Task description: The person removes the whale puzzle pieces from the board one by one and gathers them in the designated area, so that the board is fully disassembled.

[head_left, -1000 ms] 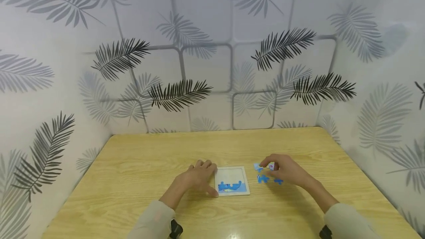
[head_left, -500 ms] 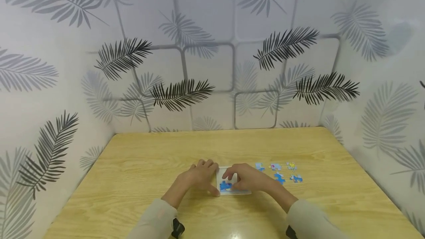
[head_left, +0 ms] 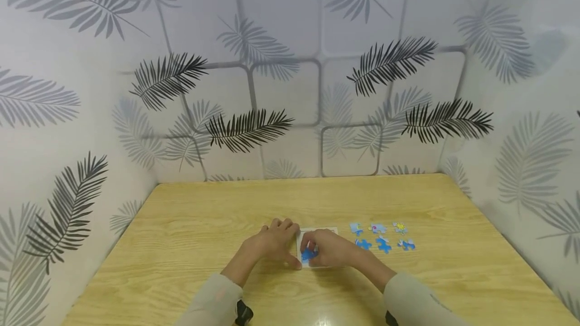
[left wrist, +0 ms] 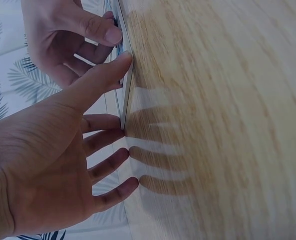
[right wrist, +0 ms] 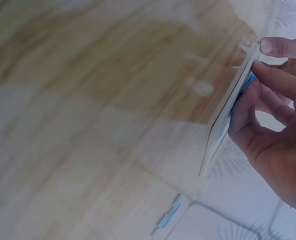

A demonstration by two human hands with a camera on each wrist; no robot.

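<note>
Tray [head_left: 308, 229] lies flat; loose pieces [head_left: 383, 245] at its 3 o'clock. Left hand [head_left: 273, 244], fingers extended, touches the 9 o'clock side. Right hand [head_left: 334, 249] curls over a blue piece [head_left: 309, 254] inside; pinch unconfirmed. Advisable: steady tray, press level.

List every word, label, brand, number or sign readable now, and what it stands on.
No readable text in any view.
Loose puzzle pieces: printed pictures; any lettering is too small to read.
Puzzle tray: no text on the visible part; the right hand covers some of it.
Dark wrist objects: too small to read any marking.
Wall: leaf and line patterns, no words.
</note>
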